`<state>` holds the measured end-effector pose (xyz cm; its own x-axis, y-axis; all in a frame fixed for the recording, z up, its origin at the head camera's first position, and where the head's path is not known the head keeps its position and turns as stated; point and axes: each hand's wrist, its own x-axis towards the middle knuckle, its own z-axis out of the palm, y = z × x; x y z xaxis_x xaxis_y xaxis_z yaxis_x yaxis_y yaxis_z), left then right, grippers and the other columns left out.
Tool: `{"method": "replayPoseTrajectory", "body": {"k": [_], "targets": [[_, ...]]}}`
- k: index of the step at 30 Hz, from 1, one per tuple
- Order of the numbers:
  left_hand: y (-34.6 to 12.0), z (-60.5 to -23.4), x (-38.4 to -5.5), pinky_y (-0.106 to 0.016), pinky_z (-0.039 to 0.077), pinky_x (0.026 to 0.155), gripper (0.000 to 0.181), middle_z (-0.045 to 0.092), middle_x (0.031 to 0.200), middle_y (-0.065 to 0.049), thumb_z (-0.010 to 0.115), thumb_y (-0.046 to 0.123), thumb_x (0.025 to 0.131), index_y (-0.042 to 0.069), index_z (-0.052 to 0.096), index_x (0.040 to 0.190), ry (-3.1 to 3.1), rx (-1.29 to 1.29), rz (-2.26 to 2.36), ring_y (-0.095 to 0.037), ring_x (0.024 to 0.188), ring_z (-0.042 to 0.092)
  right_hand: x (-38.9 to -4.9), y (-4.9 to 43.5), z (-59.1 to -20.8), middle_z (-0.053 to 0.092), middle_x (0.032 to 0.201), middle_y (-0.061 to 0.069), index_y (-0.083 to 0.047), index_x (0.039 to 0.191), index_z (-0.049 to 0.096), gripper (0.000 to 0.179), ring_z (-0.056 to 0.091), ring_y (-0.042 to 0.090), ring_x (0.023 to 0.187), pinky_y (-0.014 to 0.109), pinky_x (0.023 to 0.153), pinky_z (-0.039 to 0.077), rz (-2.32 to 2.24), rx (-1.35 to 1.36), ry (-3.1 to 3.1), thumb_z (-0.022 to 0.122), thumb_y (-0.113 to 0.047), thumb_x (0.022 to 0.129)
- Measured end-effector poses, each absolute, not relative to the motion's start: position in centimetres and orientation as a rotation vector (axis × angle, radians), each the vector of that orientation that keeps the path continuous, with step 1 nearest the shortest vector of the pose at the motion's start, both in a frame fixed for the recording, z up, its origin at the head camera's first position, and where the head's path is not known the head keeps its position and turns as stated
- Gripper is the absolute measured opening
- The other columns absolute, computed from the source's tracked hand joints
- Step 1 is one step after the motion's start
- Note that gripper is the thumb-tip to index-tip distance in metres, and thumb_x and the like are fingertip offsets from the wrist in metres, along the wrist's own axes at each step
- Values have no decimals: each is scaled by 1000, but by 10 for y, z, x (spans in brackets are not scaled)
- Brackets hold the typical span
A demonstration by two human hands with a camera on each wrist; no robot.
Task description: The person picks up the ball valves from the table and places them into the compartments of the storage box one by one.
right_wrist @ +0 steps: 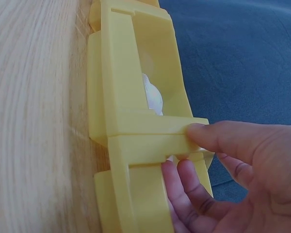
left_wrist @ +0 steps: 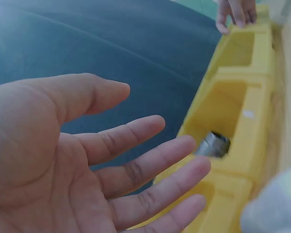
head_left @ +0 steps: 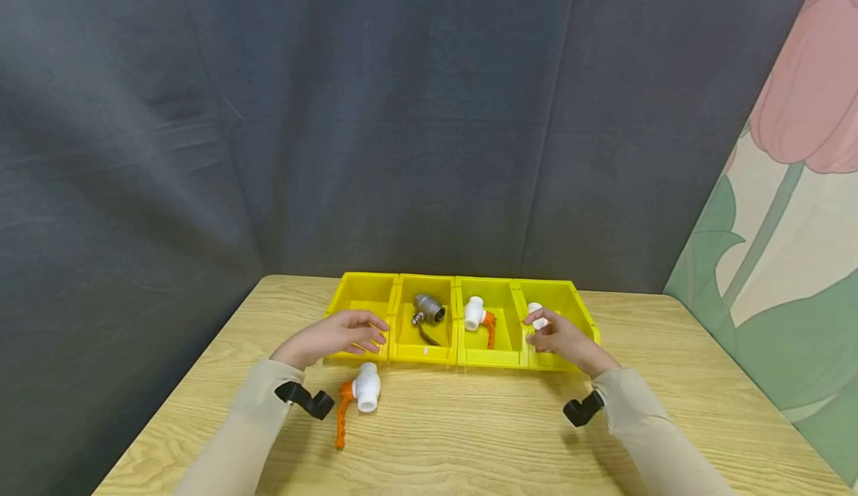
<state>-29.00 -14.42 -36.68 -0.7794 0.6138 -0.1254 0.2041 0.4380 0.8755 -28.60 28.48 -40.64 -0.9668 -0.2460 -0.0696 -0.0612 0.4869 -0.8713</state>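
My left hand [head_left: 348,332] hovers at the leftmost yellow bin [head_left: 365,284], fingers spread and nothing in the palm. Below it on the table lies a white plastic ball valve [head_left: 367,388] with an orange lever. My right hand [head_left: 563,341] reaches over the rightmost yellow bin [head_left: 578,304]; a white fitting [head_left: 535,307] shows beside its fingertips, partly hidden. In the right wrist view the thumb [right_wrist: 223,136] lies at the divider, apart from the loosely bent fingers [right_wrist: 189,194]. A grey metal ball valve [head_left: 427,307] and another white ball valve [head_left: 474,313] lie in the middle bins.
Four yellow bins would be several in a row, standing side by side along the back of the wooden table [head_left: 462,436]. Behind them hangs a dark curtain [head_left: 402,124]. A wall with a tulip pattern [head_left: 791,258] borders the table on the right.
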Motion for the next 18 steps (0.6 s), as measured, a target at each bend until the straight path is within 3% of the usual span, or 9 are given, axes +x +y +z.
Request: {"method": "replayPoseTrajectory", "body": {"k": [9,18], "targets": [[-156,-379,-284,-49,48,98,36,58,125,-22,56,21,96,-2,57,124,2326,678,1222,-28,109,61,-286,284,-405,50,90,9,1,122,47,36,55,20,82,26,77,54,-1447,-222,2577,64,-10,92],[-161,-390,-281,-41,49,89,33,64,109,-10,60,23,95,3,60,120,2403,702,1123,-23,99,59,-285,283,-403,50,89,8,2,122,46,36,55,20,82,26,76,53,-1451,-242,2571,63,-10,93]]}}
